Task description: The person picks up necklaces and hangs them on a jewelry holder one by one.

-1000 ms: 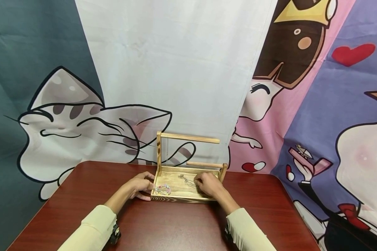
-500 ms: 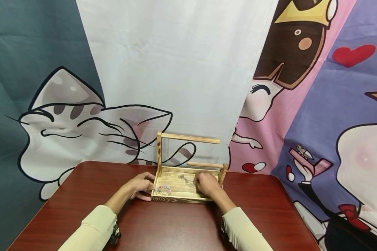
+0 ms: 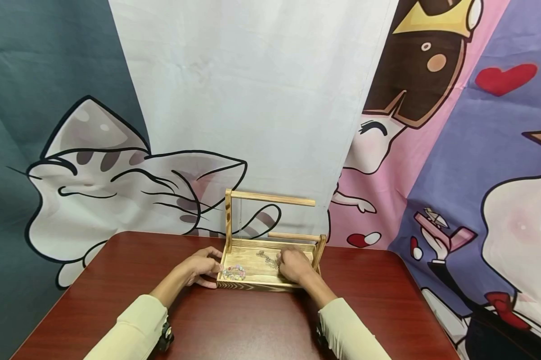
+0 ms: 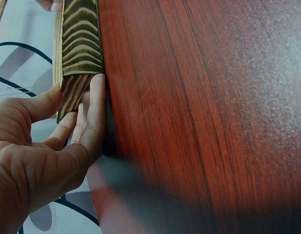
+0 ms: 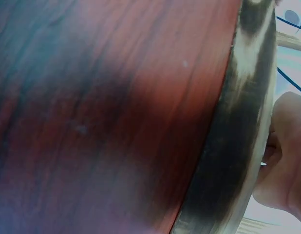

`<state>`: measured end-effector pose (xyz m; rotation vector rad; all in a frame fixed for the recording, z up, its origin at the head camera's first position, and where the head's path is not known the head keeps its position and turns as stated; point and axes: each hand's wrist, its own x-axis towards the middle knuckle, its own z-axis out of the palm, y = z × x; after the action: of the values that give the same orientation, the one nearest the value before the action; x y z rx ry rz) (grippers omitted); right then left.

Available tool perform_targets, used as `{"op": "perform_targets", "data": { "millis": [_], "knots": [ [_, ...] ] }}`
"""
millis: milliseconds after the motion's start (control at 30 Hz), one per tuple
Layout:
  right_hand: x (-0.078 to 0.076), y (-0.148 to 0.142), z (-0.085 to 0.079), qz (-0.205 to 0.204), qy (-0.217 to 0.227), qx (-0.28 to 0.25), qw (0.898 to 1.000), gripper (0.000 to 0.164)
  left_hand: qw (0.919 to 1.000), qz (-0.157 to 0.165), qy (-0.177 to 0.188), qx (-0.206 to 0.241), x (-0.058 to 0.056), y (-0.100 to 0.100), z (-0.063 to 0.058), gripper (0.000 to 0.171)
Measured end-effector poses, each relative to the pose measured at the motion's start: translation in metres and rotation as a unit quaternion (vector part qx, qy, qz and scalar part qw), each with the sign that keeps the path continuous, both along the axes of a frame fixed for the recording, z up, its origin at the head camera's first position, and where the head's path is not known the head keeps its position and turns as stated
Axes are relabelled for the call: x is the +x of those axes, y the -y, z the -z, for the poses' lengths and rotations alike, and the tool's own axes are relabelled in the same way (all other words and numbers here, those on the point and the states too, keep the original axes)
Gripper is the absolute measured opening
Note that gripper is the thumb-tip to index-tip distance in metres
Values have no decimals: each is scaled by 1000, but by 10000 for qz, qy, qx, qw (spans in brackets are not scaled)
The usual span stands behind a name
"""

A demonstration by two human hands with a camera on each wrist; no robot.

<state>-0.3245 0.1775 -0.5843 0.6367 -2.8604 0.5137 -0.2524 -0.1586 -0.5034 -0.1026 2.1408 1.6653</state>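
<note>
A wooden jewelry stand [image 3: 261, 285] with a shallow tray base sits on the table in the head view. My left hand [image 3: 203, 267] grips its left end; the left wrist view shows the thumb on one side of the tray's corner and the fingers [image 4: 95, 105] on the other. A metal chain necklace [image 3: 267, 258] lies on the tray floor and runs up to my right hand [image 3: 295, 265], whose curled fingers hold its near part. The fingertips are hidden beneath that hand. A pastel beaded bracelet [image 3: 241, 273] rests in the tray's front left corner.
A tall post [image 3: 228, 220] at the tray's left carries a high bar [image 3: 275, 198] with a thin chain [image 3: 240, 215] hanging from it. A lower bar [image 3: 294, 236] joins the right post. Behind the red-brown table [image 3: 252, 325] hangs a printed cloth [image 3: 270, 100].
My right hand has shifted slightly left and curled further, and less of the chain shows beside and under it. The left hand and the stand stay where they were.
</note>
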Motion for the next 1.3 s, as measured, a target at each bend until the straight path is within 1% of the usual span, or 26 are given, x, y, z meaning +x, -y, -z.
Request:
{"op": "perform_targets", "data": {
  "millis": [33,100,167,200,267,300,400,433,533,567,600,633,667,700,733,767,800,833,933,967,1000,1033,1100,1200,1267,1300],
  "knots": [
    [3,1,-7,-10,245,-230,9994,31,10000,-4,7,6,0,0,0,48],
    [5,1,-12,-135,542,-733,9957,38,10000,-12,14,16,1,0,0,48],
    [11,3,-23,-235,1135,-1539,9813,39,10000,-24,19,19,1,0,-1,48],
    [12,2,-26,-312,1287,-1872,9734,39,10000,-29,19,19,1,0,-1,49],
    [16,3,-34,-408,1864,-2696,9439,38,10000,-38,14,11,1,0,-1,49],
    [21,5,-43,-331,2198,-3066,9255,37,10000,-42,11,6,1,0,-1,49],
    [29,9,-61,-127,2981,-4035,8650,36,10000,-46,7,-9,2,0,-1,49],
    [31,10,-65,17,3255,-4378,8381,36,10000,-45,5,-13,2,0,-1,49],
    [32,11,-70,193,3666,-5106,7775,33,10000,-34,3,-25,2,-1,-2,49],
    [33,11,-71,233,3759,-5295,7601,31,10000,-31,5,-26,2,-1,-2,49],
    [33,11,-71,249,3811,-5385,7511,30,10000,-29,6,-28,2,-1,-2,49],
    [34,11,-71,249,3843,-5430,7462,28,10000,-31,10,-27,2,-1,-2,49],
    [34,11,-71,232,3849,-5423,7465,25,10000,-28,15,-26,2,-1,-2,49],
    [35,12,-71,228,3830,-5383,7504,21,10000,-32,23,-21,2,-1,-2,49],
    [35,12,-71,246,3773,-5277,7606,18,10000,-36,29,-15,2,-1,-2,49],
    [36,13,-70,268,3661,-5134,7757,13,10000,-35,34,-12,2,-1,-3,49],
    [37,14,-70,252,3478,-4921,7976,7,10000,-33,38,-9,2,-1,-3,49],
    [38,15,-69,255,3233,-4629,8250,3,10000,-31,38,-7,2,-1,-3,49],
    [41,18,-69,251,2130,-3444,9140,18,10000,-34,33,-9,2,-1,-3,49],
    [42,19,-69,288,1743,-3024,9367,22,10000,-33,30,-14,2,-1,-3,49],
    [43,20,-70,330,1418,-2673,9526,24,10000,-35,27,-18,2,-1,-3,49],
    [44,21,-71,416,1236,-2445,9609,26,10000,-40,22,-22,2,-1,-3,49],
    [45,23,-72,526,1063,-2307,9658,27,10000,-56,20,-29,2,-1,-3,49],
    [46,24,-72,633,1199,-2654,9546,30,10000,-63,18,-25,3,-1,-3,50],
    [46,24,-71,631,1322,-2954,9441,32,10000,-63,26,-25,4,-2,-4,51],
    [46,24,-71,565,1479,-3166,9352,34,10000,-61,30,-24,4,-2,-4,51]
  ]
}}
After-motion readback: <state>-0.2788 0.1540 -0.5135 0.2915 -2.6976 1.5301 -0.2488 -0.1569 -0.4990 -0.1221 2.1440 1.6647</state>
